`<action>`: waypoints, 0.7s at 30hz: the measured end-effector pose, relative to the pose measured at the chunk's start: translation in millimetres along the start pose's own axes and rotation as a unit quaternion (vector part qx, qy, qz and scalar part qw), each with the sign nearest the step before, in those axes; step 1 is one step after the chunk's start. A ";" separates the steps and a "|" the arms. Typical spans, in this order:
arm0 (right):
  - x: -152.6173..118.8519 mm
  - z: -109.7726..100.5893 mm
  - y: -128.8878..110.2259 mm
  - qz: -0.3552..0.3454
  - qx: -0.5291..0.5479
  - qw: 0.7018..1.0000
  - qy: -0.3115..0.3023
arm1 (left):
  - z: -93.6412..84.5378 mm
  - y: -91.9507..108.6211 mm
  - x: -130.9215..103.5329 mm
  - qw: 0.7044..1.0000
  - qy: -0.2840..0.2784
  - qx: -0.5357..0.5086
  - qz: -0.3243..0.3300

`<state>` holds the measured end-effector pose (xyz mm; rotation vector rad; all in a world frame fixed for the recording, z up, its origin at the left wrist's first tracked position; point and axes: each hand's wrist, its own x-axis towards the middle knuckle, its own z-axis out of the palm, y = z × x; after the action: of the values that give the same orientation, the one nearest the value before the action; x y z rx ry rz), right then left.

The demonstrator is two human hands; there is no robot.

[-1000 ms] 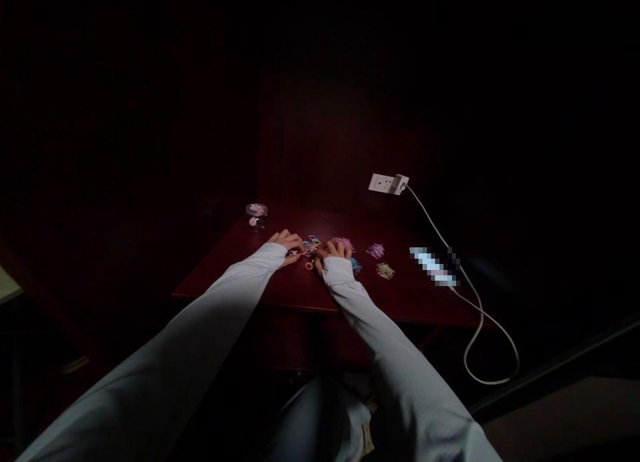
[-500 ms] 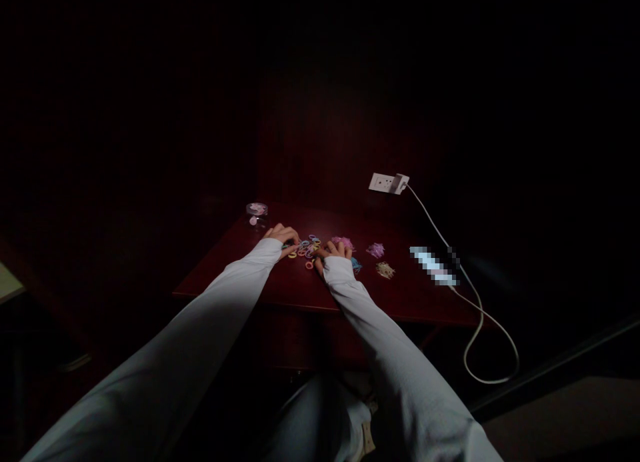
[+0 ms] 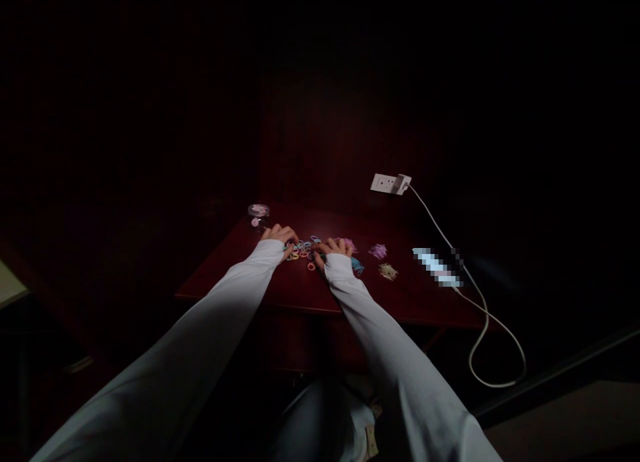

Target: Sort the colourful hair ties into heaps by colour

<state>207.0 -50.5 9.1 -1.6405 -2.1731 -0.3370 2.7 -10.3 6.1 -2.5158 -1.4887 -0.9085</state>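
Note:
A loose pile of small coloured rings [image 3: 304, 247], like hair ties, lies on the dark red table [image 3: 295, 297] between my hands. My left hand [image 3: 281, 237] is at the pile's left edge, its fingers curved down over the rings. On the right side, my right hand [image 3: 333, 249] bends its fingers onto the pile; what its fingertips touch is too small to tell. An orange ring [image 3: 311, 267] lies just in front of the pile. Beside my right hand are a pink heap [image 3: 347, 244] and a blue heap [image 3: 357, 266], both partly covered.
Farther right lie a purple heap [image 3: 379, 251] and a beige heap [image 3: 388, 271]. A blurred, lit phone-like device [image 3: 436, 267] has a white cable [image 3: 483, 295] running to a wall socket [image 3: 385, 183]. A clear round container [image 3: 259, 211] stands at the back left.
The whole view has shifted slightly. Around the pile, my fingers have moved a little, and some rings between my hands lie differently.

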 end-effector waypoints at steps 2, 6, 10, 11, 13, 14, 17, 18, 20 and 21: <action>9.6 0.3 0.5 0.000 0.012 1.000 0.001 | 1.6 -0.1 0.2 1.000 -0.004 0.001 0.006; 35.0 -8.2 13.3 -0.050 0.031 0.997 -0.045 | 2.5 -1.7 -0.3 1.000 0.008 0.001 0.015; 56.2 -25.7 24.7 -0.125 0.012 0.989 -0.082 | 2.0 -0.5 -1.0 1.000 0.018 -0.001 0.019; 59.9 -29.5 24.3 -0.135 0.001 0.987 -0.086 | 2.1 0.3 -0.9 1.000 0.019 0.002 0.015; 65.2 -34.7 19.5 -0.152 -0.023 0.983 -0.096 | 2.6 1.4 -0.8 1.000 0.023 0.004 0.009; 67.0 -36.0 15.8 -0.161 -0.035 0.981 -0.104 | 2.9 1.5 -0.8 1.000 0.026 0.002 0.011; 70.7 -35.4 4.5 -0.177 -0.064 0.974 -0.122 | 3.4 -0.2 -0.6 0.999 0.030 -0.009 0.025; 71.6 -34.3 1.7 -0.183 -0.072 0.972 -0.127 | 3.6 -1.1 -0.4 0.999 0.028 -0.013 0.029; 73.0 -31.8 -1.6 -0.195 -0.087 0.967 -0.137 | 4.3 -2.6 0.3 0.999 0.020 -0.016 0.027; 73.5 -30.7 -2.3 -0.201 -0.093 0.965 -0.143 | 4.7 -2.8 0.8 0.999 0.015 -0.018 0.026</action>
<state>192.7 -0.6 69.5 -1.3965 -2.7759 -0.4531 2.8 -6.6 2.1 -2.5402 -1.4051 -0.9692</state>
